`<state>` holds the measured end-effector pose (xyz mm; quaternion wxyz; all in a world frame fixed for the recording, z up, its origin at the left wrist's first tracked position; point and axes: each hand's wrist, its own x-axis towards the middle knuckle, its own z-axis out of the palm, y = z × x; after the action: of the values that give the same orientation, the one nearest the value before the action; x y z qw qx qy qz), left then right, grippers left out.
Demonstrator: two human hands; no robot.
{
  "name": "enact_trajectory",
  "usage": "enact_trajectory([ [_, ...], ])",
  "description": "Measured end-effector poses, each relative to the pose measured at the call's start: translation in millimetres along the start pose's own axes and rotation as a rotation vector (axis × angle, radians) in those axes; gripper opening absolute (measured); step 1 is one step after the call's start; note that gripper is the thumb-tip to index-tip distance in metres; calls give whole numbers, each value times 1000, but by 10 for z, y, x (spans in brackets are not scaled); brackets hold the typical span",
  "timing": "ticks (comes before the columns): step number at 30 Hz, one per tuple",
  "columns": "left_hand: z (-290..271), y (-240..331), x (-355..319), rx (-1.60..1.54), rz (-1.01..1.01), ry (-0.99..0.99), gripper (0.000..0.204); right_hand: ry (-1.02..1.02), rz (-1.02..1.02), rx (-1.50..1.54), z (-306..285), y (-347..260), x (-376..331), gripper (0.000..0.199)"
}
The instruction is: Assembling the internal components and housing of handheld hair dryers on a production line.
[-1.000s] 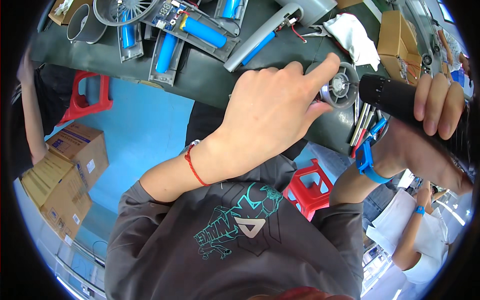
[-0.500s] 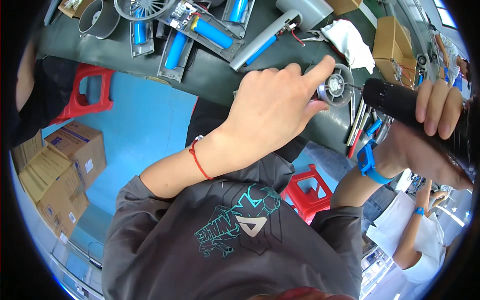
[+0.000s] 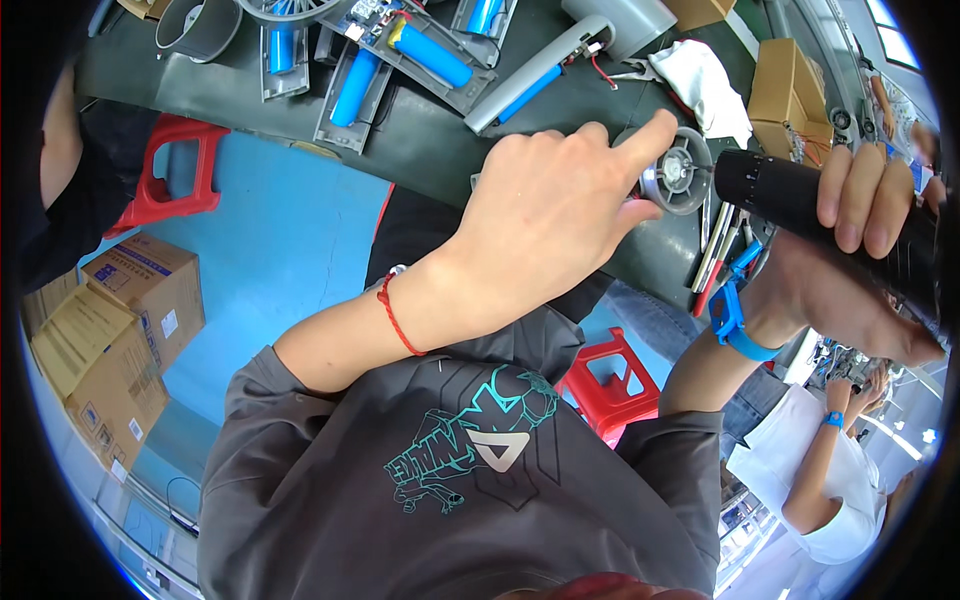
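Two hands meet at one small motor

Nearest, the left hand closes its fingers around the round grey motor part at the desk edge. Beyond, the right hand grips a black screwdriver, its long axis pointing left into that part.

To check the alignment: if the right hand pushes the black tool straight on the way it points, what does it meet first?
Most likely the round grey part that the left hand steadies; the right hand aims the black tool at its centre.
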<state>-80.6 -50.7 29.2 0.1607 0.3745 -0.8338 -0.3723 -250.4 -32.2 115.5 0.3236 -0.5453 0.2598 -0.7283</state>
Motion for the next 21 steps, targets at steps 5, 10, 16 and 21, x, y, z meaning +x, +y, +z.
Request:
enact_trajectory([
  [5, 11, -2, -9, -6, 1, 1, 59, -68, 41, 19, -59, -12, -12, 81],
  [10, 4, 2, -15, -12, 0, -1, 59, -133, 85, 40, -77, 25, -25, 79],
  [16, -10, 2, -20, -27, 1, -9, 59, -209, 142, 57, -240, 6, -24, 77],
  [21, -16, 20, -7, -42, 15, -14, 59, -273, 184, 61, -214, 29, -22, 76],
])
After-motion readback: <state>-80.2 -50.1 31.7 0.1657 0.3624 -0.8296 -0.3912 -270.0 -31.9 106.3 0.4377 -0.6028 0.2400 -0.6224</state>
